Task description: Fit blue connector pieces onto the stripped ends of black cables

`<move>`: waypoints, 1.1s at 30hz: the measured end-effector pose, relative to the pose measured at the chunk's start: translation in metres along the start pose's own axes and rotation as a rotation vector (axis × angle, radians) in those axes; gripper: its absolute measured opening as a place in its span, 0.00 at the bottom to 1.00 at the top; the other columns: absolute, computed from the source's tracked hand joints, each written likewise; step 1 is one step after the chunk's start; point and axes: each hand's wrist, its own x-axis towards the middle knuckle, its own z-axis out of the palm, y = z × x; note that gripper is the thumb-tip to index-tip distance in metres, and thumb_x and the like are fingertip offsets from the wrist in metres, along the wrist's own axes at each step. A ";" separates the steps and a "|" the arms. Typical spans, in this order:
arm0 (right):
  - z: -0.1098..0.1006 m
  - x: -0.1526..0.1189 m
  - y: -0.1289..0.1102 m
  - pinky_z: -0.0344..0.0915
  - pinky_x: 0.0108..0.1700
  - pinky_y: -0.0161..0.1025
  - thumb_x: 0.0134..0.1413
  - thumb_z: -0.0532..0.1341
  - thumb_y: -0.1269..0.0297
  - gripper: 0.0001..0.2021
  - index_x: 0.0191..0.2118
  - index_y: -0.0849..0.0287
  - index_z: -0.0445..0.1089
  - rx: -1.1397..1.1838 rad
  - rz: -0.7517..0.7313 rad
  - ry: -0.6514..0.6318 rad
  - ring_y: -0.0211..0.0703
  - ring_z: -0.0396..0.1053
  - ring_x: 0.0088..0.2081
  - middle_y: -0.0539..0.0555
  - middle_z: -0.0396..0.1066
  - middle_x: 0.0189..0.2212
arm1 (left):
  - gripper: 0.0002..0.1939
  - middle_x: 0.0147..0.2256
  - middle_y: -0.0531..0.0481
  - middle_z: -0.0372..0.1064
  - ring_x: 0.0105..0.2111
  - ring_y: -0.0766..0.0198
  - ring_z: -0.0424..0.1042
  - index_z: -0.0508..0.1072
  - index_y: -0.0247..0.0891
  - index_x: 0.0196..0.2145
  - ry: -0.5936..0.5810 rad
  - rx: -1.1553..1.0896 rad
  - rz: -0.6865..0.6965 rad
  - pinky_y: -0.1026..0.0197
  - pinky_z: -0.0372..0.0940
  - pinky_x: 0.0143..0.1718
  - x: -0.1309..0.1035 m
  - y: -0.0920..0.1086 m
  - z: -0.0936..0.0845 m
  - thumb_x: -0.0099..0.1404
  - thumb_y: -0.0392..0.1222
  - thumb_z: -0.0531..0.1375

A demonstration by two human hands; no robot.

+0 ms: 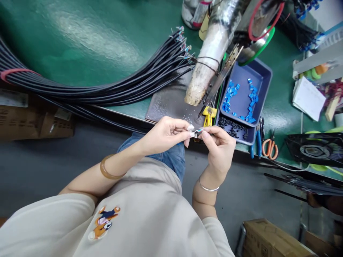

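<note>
My left hand (168, 134) and my right hand (218, 144) meet at the bench's front edge, fingertips pinched close together. Between them are tiny thin wires (197, 131), white and light blue; the fingers cover most of them. White wrapping covers the thumb and a fingertip of my left hand. Just beyond my hands a yellow clip-like tool (209, 116) stands at the edge, beside a dark mat (166, 103) with small white scraps. A bundle of black cables (115, 91) lies to the left, its stripped ends showing coloured wires.
A blue-grey tray (264, 75) holds blue connectors (250, 101); a smaller one before it has small black parts (232, 126). Blue-handled pliers (258, 142) and orange-handled scissors (270, 148) lie rightward. A wrapped tube (209, 53) slants above the mat. A fan (316, 150) is far right.
</note>
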 end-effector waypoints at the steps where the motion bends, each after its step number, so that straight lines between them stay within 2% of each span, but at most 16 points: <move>1: 0.000 0.001 0.001 0.63 0.25 0.30 0.51 0.67 0.62 0.04 0.30 0.56 0.75 -0.002 0.000 -0.002 0.32 0.68 0.25 0.47 0.73 0.26 | 0.10 0.21 0.52 0.72 0.18 0.77 0.63 0.75 0.30 0.26 -0.004 0.002 0.001 0.73 0.56 0.19 0.000 0.000 0.000 0.65 0.34 0.59; 9: 0.004 -0.001 0.002 0.57 0.23 0.30 0.51 0.66 0.61 0.06 0.28 0.56 0.71 0.001 -0.019 -0.003 0.31 0.62 0.23 0.46 0.66 0.22 | 0.08 0.22 0.51 0.72 0.20 0.75 0.66 0.74 0.30 0.28 -0.029 -0.027 -0.004 0.72 0.61 0.23 -0.002 -0.001 0.000 0.65 0.34 0.60; 15: 0.010 -0.002 0.011 0.59 0.23 0.30 0.51 0.66 0.56 0.10 0.29 0.57 0.72 0.134 0.039 -0.090 0.30 0.62 0.22 0.46 0.69 0.23 | 0.04 0.22 0.51 0.73 0.21 0.75 0.68 0.71 0.32 0.29 0.028 -0.192 -0.019 0.72 0.64 0.25 -0.004 -0.004 0.001 0.62 0.33 0.61; 16: 0.011 -0.003 0.011 0.59 0.24 0.30 0.51 0.66 0.58 0.09 0.29 0.57 0.72 0.115 0.037 -0.054 0.30 0.63 0.23 0.46 0.69 0.23 | 0.03 0.22 0.52 0.73 0.22 0.74 0.69 0.71 0.32 0.30 0.037 -0.223 -0.023 0.72 0.64 0.25 -0.004 -0.006 0.002 0.62 0.33 0.61; 19: 0.012 -0.007 0.006 0.60 0.26 0.30 0.53 0.66 0.63 0.04 0.31 0.56 0.74 -0.007 -0.047 0.172 0.30 0.65 0.26 0.47 0.71 0.26 | 0.03 0.23 0.52 0.73 0.24 0.73 0.71 0.70 0.34 0.33 0.078 -0.251 -0.016 0.72 0.66 0.28 -0.003 -0.011 0.003 0.63 0.36 0.61; 21: 0.012 -0.010 0.001 0.61 0.28 0.30 0.53 0.66 0.65 0.02 0.32 0.56 0.75 -0.055 -0.099 0.242 0.31 0.67 0.28 0.47 0.71 0.26 | 0.04 0.25 0.52 0.73 0.25 0.72 0.72 0.71 0.34 0.32 0.106 -0.218 -0.012 0.71 0.67 0.30 -0.002 -0.014 0.003 0.63 0.37 0.62; 28: 0.016 -0.017 -0.002 0.64 0.30 0.35 0.54 0.66 0.63 0.04 0.33 0.56 0.76 -0.137 -0.122 0.142 0.34 0.67 0.28 0.49 0.71 0.27 | 0.05 0.27 0.52 0.71 0.27 0.72 0.70 0.72 0.33 0.28 0.249 -0.037 0.098 0.71 0.66 0.29 0.000 -0.012 0.005 0.58 0.35 0.65; 30: 0.018 -0.016 -0.002 0.63 0.30 0.35 0.55 0.65 0.62 0.05 0.32 0.57 0.76 -0.171 -0.131 0.140 0.35 0.67 0.29 0.49 0.70 0.26 | 0.04 0.26 0.53 0.70 0.26 0.73 0.67 0.72 0.33 0.28 0.275 0.034 0.136 0.72 0.63 0.26 0.000 -0.012 0.006 0.58 0.35 0.64; 33: 0.018 -0.016 -0.002 0.61 0.29 0.34 0.55 0.65 0.64 0.04 0.32 0.57 0.76 -0.163 -0.160 0.144 0.35 0.67 0.29 0.49 0.70 0.26 | 0.05 0.23 0.55 0.65 0.21 0.76 0.57 0.72 0.33 0.26 0.301 0.130 0.185 0.70 0.54 0.20 -0.001 -0.011 0.006 0.58 0.34 0.64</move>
